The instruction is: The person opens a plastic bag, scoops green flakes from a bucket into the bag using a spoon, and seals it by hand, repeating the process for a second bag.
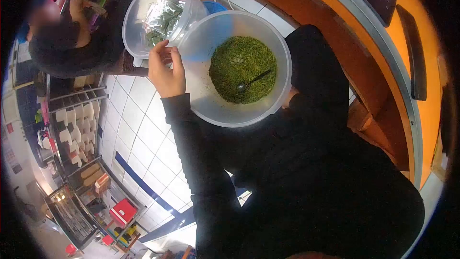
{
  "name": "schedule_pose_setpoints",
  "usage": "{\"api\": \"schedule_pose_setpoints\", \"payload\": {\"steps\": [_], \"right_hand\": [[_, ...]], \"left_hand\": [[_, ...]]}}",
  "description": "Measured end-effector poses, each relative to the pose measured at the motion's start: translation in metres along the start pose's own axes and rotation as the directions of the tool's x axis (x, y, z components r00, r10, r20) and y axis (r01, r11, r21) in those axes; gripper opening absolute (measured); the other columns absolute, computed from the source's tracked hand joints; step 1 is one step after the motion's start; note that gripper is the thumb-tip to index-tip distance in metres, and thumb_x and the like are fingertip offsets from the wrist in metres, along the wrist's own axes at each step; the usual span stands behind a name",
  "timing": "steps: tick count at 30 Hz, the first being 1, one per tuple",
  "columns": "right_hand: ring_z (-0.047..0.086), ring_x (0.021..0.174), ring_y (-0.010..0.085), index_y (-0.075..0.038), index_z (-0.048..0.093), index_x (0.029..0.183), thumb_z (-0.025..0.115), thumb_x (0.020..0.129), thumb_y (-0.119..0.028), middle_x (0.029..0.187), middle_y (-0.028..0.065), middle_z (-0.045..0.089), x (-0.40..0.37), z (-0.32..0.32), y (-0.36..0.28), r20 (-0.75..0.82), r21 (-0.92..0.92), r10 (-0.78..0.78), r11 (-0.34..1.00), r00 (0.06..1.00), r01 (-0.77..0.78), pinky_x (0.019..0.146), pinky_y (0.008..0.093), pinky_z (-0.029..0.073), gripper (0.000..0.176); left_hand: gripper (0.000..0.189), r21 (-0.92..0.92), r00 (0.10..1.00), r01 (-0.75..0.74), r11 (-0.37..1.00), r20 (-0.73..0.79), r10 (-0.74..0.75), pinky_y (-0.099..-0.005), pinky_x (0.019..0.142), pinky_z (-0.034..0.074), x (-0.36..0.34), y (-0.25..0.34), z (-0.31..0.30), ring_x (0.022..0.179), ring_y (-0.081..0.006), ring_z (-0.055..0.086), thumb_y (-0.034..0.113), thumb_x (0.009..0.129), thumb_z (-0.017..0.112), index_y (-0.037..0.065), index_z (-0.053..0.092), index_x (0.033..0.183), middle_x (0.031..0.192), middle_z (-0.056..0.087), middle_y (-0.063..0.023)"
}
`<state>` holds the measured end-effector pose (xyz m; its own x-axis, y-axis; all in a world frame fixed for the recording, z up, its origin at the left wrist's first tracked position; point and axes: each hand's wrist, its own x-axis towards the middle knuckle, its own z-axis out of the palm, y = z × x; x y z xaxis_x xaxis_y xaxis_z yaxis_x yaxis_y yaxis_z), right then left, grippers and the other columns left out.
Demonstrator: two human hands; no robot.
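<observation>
Head view: black spoon (pixel 254 80) slants, handle upper right.

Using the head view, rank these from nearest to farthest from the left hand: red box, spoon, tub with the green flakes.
1. Tub: nearest; its rim is right beside the fingers of the left hand.
2. Spoon: inside the tub, lying on the green flakes, beyond the near wall.
3. Red box: farthest, across the room at the view's lower left.

Green flakes (pixel 235 73) (apparently dried) in translucent tub (pixel 199 80)
</observation>
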<state>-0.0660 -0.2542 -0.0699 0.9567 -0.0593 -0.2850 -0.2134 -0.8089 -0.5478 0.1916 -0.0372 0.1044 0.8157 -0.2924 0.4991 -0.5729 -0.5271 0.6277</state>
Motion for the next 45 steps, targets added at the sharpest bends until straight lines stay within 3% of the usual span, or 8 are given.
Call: {"api": "schedule_pose_setpoints", "payload": {"steps": [3,7,9,19,27,31,41,45], "right_hand": [[0.074,0.093,0.0340,-0.003,0.074,0.114,0.072,0.093,-0.034,0.102,0.0207,0.076,0.016,-0.035,-0.018,0.463,0.120,0.265,0.927,0.846,-0.356,0.085,0.0462,0.058,0.037],[0.073,0.103,0.0343,-0.002,0.073,0.116,0.077,0.090,-0.026,0.111,0.0216,0.074,0.014,-0.021,-0.009,0.442,0.199,0.154,0.944,0.884,-0.264,0.090,0.0460,0.057,0.036],[0.074,0.100,0.0344,-0.002,0.072,0.115,0.080,0.085,-0.019,0.107,0.0195,0.075,0.008,0.009,-0.005,0.066,0.274,0.214,0.935,0.975,-0.224,0.087,0.0460,0.058,0.036],[0.075,0.092,0.0379,0.000,0.071,0.110,0.073,0.087,-0.012,0.091,0.0207,0.075,0.011,0.010,0.011,0.205,0.288,0.095,0.945,0.974,-0.152,0.085,0.0465,0.059,0.026],[0.071,0.079,0.0400,0.002,0.068,0.101,0.067,0.097,-0.013,0.086,0.0202,0.073,-0.030,-0.052,-0.021,-0.507,0.135,0.038,0.990,0.861,0.035,0.076,0.0480,0.055,0.016],[0.074,0.079,0.0267,0.001,0.071,0.105,0.064,0.102,-0.012,0.087,0.0158,0.074,-0.052,-0.115,-0.036,-0.225,0.570,0.128,0.821,0.966,0.024,0.073,0.0404,0.056,0.015],[0.053,0.064,0.0102,0.000,0.065,0.090,0.064,0.107,-0.026,0.067,0.0049,0.055,-0.072,-0.149,-0.042,-0.221,0.531,0.237,0.843,0.946,-0.087,0.062,0.0319,0.045,0.031],[0.058,0.074,0.0114,0.000,0.065,0.104,0.062,0.107,-0.023,0.084,0.0053,0.064,-0.085,-0.168,-0.057,-0.310,0.658,0.114,0.742,0.944,0.127,0.069,0.0308,0.048,0.023]], "left_hand": [[0.025,-0.002,1.000,0.009,1.000,0.010,-0.009,-0.0305,0.075,0.058,0.000,0.000,0.001,0.084,-0.0137,0.069,0.011,0.098,0.072,0.002,0.068,0.121,0.096,0.072,-0.0069],[0.025,0.014,1.000,0.015,1.000,0.024,-0.015,-0.0313,0.075,0.058,-0.001,0.002,0.000,0.084,-0.0142,0.070,0.013,0.098,0.071,0.001,0.067,0.120,0.096,0.072,-0.0069],[0.025,0.003,1.000,0.016,1.000,0.025,-0.016,-0.0315,0.075,0.058,-0.002,0.003,0.001,0.084,-0.0143,0.070,0.013,0.098,0.071,0.001,0.067,0.120,0.095,0.072,-0.0069],[0.023,0.025,1.000,-0.023,0.999,0.019,0.022,-0.0310,0.072,0.058,0.000,0.001,0.001,0.083,-0.0147,0.069,0.011,0.098,0.070,0.001,0.067,0.119,0.095,0.071,-0.0071],[0.023,0.025,1.000,0.014,1.000,0.018,-0.014,-0.0336,0.078,0.057,-0.001,0.004,0.001,0.084,-0.0192,0.070,0.007,0.097,0.069,0.002,0.066,0.119,0.097,0.069,-0.0098],[0.024,0.062,1.000,-0.013,0.998,0.013,0.012,-0.0352,0.078,0.055,-0.001,0.003,-0.002,0.084,-0.0210,0.069,0.006,0.096,0.069,0.003,0.066,0.120,0.097,0.069,-0.0105],[0.024,0.139,0.988,-0.143,0.980,-0.038,0.150,-0.0345,0.076,0.055,0.000,0.009,-0.004,0.082,-0.0206,0.069,0.005,0.095,0.071,0.001,0.067,0.117,0.095,0.070,-0.0102],[0.021,0.169,0.969,-0.234,0.958,-0.045,0.245,-0.0324,0.076,0.056,-0.009,0.033,-0.009,0.084,-0.0192,0.070,0.005,0.095,0.072,-0.001,0.068,0.115,0.096,0.071,-0.0109]]}}
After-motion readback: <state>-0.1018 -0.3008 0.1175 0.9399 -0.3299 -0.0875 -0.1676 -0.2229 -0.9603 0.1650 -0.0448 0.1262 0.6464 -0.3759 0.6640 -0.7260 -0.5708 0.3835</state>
